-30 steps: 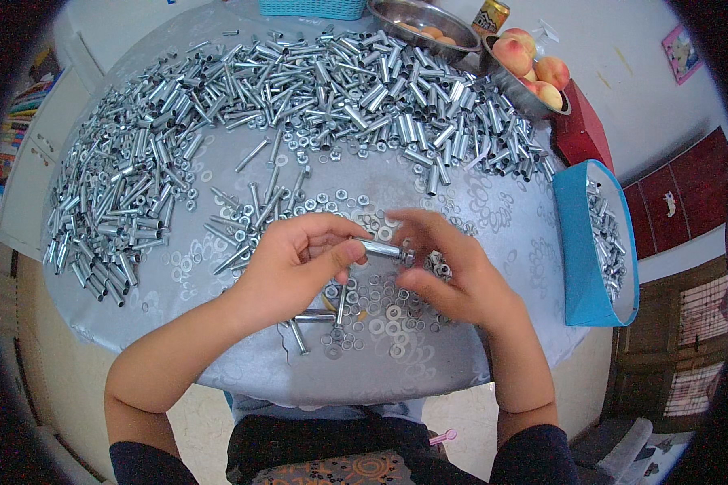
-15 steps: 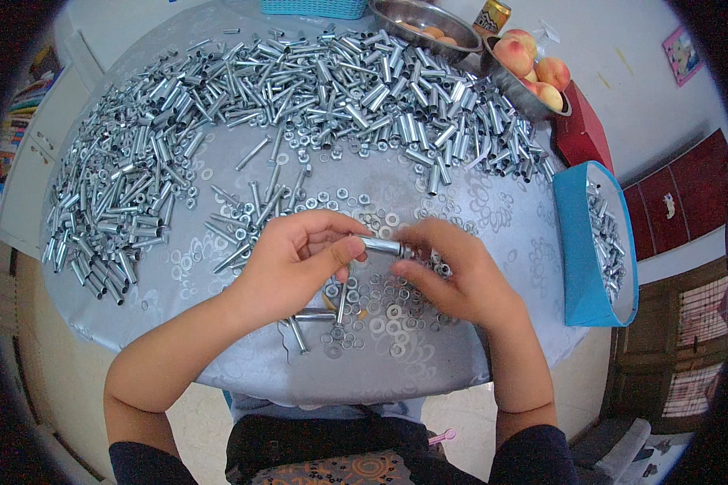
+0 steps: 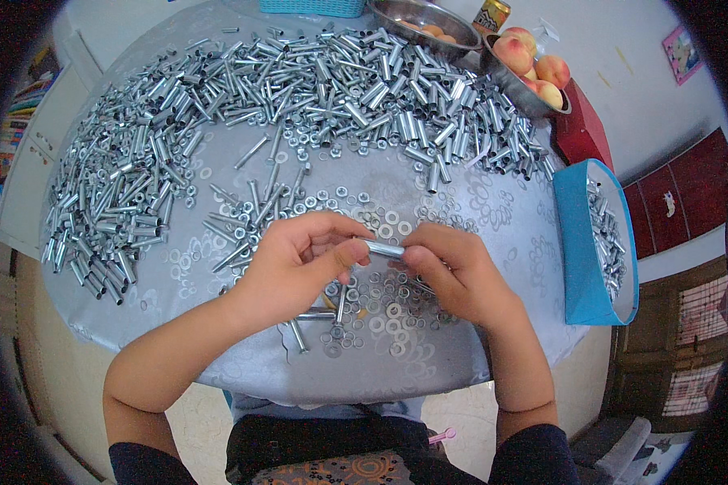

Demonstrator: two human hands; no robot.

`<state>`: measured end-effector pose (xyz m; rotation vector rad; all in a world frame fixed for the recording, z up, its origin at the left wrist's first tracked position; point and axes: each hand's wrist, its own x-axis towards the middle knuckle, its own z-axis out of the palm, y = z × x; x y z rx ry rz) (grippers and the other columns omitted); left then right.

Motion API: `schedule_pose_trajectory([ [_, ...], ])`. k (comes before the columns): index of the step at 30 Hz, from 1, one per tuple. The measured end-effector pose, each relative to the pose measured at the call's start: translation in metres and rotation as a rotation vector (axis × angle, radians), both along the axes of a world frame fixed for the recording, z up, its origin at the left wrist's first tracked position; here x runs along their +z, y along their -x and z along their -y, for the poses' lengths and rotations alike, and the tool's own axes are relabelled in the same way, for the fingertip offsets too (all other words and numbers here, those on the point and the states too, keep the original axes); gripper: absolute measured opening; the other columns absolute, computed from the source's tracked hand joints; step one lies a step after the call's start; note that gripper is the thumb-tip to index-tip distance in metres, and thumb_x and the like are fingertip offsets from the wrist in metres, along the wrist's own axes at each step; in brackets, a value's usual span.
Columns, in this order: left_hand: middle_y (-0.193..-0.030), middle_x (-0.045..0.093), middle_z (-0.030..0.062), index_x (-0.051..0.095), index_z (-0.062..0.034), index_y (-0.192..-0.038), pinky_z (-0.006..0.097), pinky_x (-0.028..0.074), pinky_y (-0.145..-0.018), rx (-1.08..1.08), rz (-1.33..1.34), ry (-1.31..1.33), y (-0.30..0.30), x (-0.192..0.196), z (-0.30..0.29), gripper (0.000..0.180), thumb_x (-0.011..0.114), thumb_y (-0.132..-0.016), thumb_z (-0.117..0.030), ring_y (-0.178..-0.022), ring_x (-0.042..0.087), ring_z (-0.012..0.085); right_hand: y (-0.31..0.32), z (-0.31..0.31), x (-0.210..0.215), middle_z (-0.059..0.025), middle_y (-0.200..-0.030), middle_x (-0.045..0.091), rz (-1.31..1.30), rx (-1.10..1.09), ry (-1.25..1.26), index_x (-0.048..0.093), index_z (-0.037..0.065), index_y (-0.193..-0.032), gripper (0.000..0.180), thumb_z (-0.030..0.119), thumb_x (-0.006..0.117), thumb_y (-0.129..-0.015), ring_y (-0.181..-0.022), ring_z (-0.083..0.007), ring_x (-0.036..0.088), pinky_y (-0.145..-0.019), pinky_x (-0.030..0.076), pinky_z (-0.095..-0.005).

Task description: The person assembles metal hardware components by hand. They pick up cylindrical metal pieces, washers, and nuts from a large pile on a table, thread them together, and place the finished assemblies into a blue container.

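A shiny metal sleeve (image 3: 385, 249) lies level between my two hands, above the near middle of the table. My left hand (image 3: 295, 257) grips its left end between thumb and fingers. At the other end, the thumb and forefinger of my right hand (image 3: 455, 273) are closed around the tip, so whatever sits there is hidden. Beneath the hands are scattered flat washers (image 3: 394, 310) and spring rings. A loose bolt (image 3: 298, 333) and another sleeve (image 3: 317, 314) rest by my left wrist. Past my left hand lies a small group of bolts and nuts (image 3: 255, 206).
A wide heap of metal sleeves, bolts and nuts (image 3: 332, 81) arcs across the far and left table. At right stands a blue fabric bin (image 3: 578, 242) with metal parts inside. Far right are a bowl of peaches (image 3: 516, 95), another metal bowl (image 3: 396, 31) and a can (image 3: 491, 16).
My right fingers have closed from a looser, spread pose into a pinch on the sleeve's right end, covering the small part seen there before. The left hand has hardly moved.
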<state>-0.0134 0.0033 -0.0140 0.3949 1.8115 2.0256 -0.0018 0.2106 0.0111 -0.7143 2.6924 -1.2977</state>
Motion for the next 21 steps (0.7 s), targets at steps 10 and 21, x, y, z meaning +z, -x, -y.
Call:
schedule_pose_trajectory([
  [10,-0.076,0.062,0.0059,0.059,-0.0002,-0.096,0.020,0.043,-0.054,0.036,-0.015,-0.010,-0.001,0.001,-0.001,0.018,0.056,-0.082,-0.011,-0.060,0.054,0.0075,-0.002,0.008,0.002,-0.0149,-0.073,0.055,0.022,-0.054,0.107,0.056,0.003,-0.088,0.019,0.022,0.052,-0.084,-0.065,-0.0295,0.056,-0.059,0.044,-0.0350],
  [21,-0.076,0.060,0.0044,0.058,-0.0008,-0.098,0.020,0.043,-0.057,0.027,-0.010,-0.032,-0.001,-0.003,0.000,0.018,0.056,-0.083,-0.011,-0.063,0.053,0.0072,-0.002,0.004,0.004,-0.0167,-0.073,0.057,-0.011,-0.047,-0.092,0.056,0.005,-0.088,0.021,0.025,0.052,-0.084,-0.067,-0.0319,0.058,-0.058,0.045,-0.0364],
])
